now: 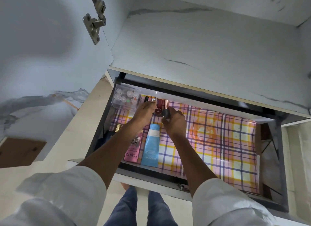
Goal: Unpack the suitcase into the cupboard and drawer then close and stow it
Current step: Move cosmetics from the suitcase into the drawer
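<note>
Head view: bottle [165,114] half-hidden by right hand [175,123].

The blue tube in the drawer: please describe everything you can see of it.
The blue tube is a soft-looking plastic tube with a pale band and white print. It lies flat on the checked liner, its flat end toward the drawer's front. A pink box lies beside it; whether they touch is unclear. No hand holds it.

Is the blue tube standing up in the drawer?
No, the blue tube lies flat on the checked liner beside the pink box.
</note>
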